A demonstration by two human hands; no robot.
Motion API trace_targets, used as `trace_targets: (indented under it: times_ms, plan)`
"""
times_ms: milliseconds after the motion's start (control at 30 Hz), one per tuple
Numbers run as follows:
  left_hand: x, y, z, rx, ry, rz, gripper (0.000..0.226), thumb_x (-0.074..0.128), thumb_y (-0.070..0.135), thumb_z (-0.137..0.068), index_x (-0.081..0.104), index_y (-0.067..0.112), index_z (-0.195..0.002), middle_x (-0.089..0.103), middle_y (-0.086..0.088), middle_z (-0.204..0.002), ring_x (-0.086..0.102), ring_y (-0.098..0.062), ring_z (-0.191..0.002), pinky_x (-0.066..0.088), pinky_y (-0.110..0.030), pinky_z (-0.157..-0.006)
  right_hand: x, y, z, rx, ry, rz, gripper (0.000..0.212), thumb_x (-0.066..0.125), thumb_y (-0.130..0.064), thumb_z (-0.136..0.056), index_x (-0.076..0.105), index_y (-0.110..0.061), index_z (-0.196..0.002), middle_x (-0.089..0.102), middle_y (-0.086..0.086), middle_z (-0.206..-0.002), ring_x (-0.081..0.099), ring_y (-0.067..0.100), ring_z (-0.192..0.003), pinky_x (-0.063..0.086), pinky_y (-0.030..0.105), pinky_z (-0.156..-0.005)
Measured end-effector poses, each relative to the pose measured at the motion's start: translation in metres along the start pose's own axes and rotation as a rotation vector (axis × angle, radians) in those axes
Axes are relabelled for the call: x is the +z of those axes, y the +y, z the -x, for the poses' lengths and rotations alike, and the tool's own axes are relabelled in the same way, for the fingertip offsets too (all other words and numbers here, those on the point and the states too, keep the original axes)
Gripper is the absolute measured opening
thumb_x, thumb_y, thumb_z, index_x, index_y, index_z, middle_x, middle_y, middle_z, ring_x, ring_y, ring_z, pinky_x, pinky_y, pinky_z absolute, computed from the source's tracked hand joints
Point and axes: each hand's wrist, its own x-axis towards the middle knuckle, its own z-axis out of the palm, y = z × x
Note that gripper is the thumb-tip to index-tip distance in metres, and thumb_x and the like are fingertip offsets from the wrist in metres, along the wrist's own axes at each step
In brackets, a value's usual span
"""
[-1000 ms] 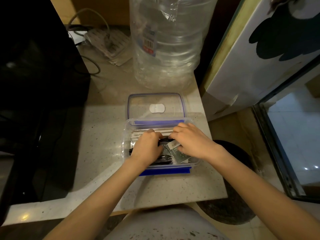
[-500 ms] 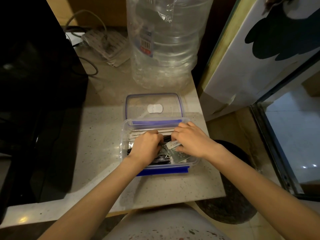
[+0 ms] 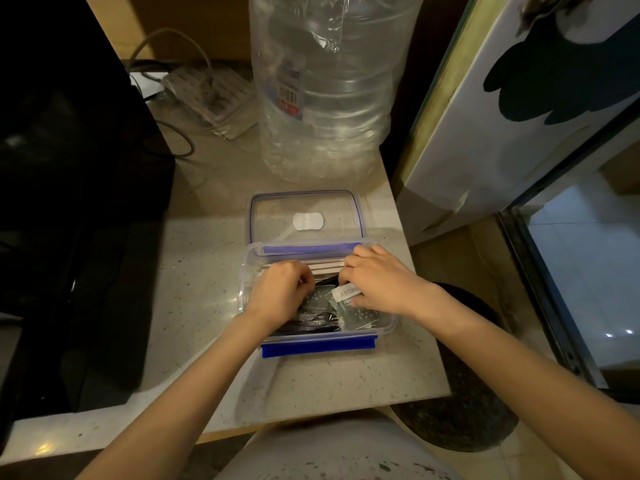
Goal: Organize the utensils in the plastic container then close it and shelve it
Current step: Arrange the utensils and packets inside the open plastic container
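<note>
A clear plastic container [image 3: 388, 328] with blue clips stands open near the counter's front edge. Its clear lid [image 3: 304, 206] lies flat behind it. Inside are wrapped black utensils [image 3: 313, 322], pale wrapped sticks [image 3: 329, 266] along the far wall and a small white-labelled packet [image 3: 346, 293]. My left hand [image 3: 280, 294] is curled inside the left half, fingers down among the black utensils. My right hand [image 3: 379, 284] reaches in at the right half, fingers over the packet and the sticks. What each hand grips is hidden by the fingers.
A large clear water bottle [image 3: 329, 84] stands right behind the lid. A power strip [image 3: 211, 95] with cables lies at the back left. A black appliance [image 3: 69, 188] fills the left side. A white cabinet door [image 3: 519, 116] stands at the right, beyond the counter edge [image 3: 405, 237].
Both hands stay inside the container and have shifted only slightly among the utensils. The view has drifted a little.
</note>
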Motion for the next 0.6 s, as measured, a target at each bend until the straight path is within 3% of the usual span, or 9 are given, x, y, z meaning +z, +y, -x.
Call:
trace_targets:
  times_ms: [133,300,500,600]
  plan:
    - [-0.013,-0.002,0.001,-0.035,0.037,0.07,0.01,0.057,0.006,-0.088,0.066,0.005,-0.094,0.07,-0.01,-0.095,0.058,-0.013,-0.08,0.05,-0.025,-0.076,0.0,0.001,-0.001,-0.009,-0.007,0.013,0.042,0.059,-0.033,-0.086,0.055,-0.017,-0.124,0.057,0.0,-0.121,0.041,0.019,-0.115,0.032,0.036,-0.102]
    - [-0.023,0.0,0.003,-0.008,0.062,0.122,0.011,0.059,0.006,-0.088,0.066,0.003,-0.095,0.071,-0.012,-0.095,0.059,-0.016,-0.08,0.049,-0.025,-0.078,0.0,0.001,0.0,-0.008,0.003,-0.013,0.035,0.061,-0.03,-0.085,0.059,-0.016,-0.118,0.06,0.0,-0.116,0.045,0.018,-0.112,0.036,0.035,-0.1]
    - [-0.022,0.004,0.006,0.008,0.077,0.143,0.018,0.058,0.007,-0.089,0.066,0.005,-0.105,0.071,-0.011,-0.104,0.065,-0.02,-0.092,0.052,-0.027,-0.084,-0.002,0.0,0.0,-0.003,0.004,-0.065,0.027,0.061,-0.027,-0.085,0.057,-0.018,-0.11,0.061,0.0,-0.114,0.048,0.017,-0.109,0.032,0.032,-0.098]
    - [-0.021,0.004,0.006,0.004,0.079,0.138,0.02,0.057,0.007,-0.089,0.067,0.006,-0.107,0.071,-0.01,-0.106,0.065,-0.019,-0.093,0.051,-0.025,-0.083,0.001,0.0,-0.001,0.012,-0.014,-0.052,0.032,0.061,-0.029,-0.086,0.056,-0.018,-0.116,0.061,0.001,-0.117,0.05,0.018,-0.112,0.031,0.034,-0.102]
